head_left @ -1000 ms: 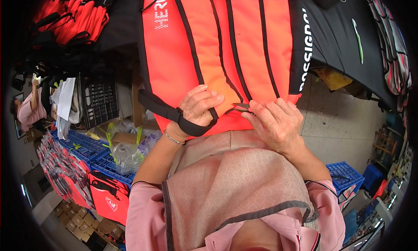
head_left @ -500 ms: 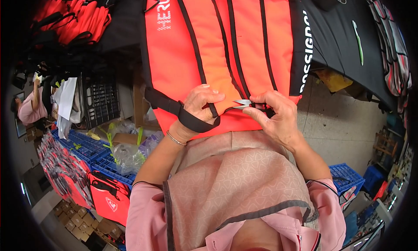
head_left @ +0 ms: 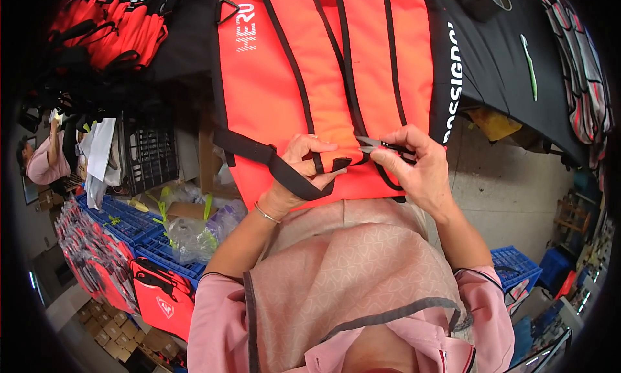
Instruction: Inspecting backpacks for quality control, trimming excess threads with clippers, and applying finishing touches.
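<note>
A bright red-orange backpack (head_left: 259, 82) with black trim lies in front of me, its lower end near my lap. My left hand (head_left: 290, 179) is closed on the lower end of an orange padded shoulder strap (head_left: 328, 154), which has a black patch at its tip. Black webbing (head_left: 249, 148) runs from the bag's left side across that hand. My right hand (head_left: 417, 169) grips small thread snips (head_left: 370, 141), whose pointed blades lie just right of the strap's end. The fingers hide part of the snips' handle.
A green-and-white toothbrush-shaped tool (head_left: 530, 68) and a dark round container (head_left: 485, 1) rest on the black-covered table (head_left: 485, 63). Blue crates (head_left: 162, 244), plastic bags (head_left: 194, 237) and stacked red bags (head_left: 162, 298) stand to the left. A person (head_left: 48, 156) is farther back.
My left hand has turned the strap's end so its black-patched tip shows. The snips have moved slightly up and right, and the backpack has shifted a little toward me.
</note>
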Demonstrator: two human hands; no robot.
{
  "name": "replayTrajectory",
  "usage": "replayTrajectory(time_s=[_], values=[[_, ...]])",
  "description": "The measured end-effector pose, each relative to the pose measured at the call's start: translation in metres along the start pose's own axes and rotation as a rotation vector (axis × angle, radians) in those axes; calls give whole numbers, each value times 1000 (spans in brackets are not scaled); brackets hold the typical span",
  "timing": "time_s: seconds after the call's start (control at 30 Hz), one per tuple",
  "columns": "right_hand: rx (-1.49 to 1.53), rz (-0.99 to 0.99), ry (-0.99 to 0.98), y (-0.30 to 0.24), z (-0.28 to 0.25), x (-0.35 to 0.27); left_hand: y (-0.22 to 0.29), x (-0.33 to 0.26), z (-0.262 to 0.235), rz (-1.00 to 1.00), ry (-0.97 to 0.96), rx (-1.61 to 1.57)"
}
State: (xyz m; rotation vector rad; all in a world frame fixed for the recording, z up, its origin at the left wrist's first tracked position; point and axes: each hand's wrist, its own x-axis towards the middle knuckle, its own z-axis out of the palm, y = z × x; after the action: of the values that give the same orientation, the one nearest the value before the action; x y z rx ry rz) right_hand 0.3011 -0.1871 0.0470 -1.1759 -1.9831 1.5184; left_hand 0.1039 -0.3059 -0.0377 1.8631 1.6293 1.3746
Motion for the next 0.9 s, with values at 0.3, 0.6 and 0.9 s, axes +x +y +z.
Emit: replayTrajectory(time_s=[0.3,0.6,0.9], values=[[-542,-461,158,8,0,-15,3,3,1,226,14,268],[-470,-471,220,17,8,-11,15,13,-7,59,-3,183],[-498,-647,307,7,13,4,26,21,-11,-310,41,-151]])
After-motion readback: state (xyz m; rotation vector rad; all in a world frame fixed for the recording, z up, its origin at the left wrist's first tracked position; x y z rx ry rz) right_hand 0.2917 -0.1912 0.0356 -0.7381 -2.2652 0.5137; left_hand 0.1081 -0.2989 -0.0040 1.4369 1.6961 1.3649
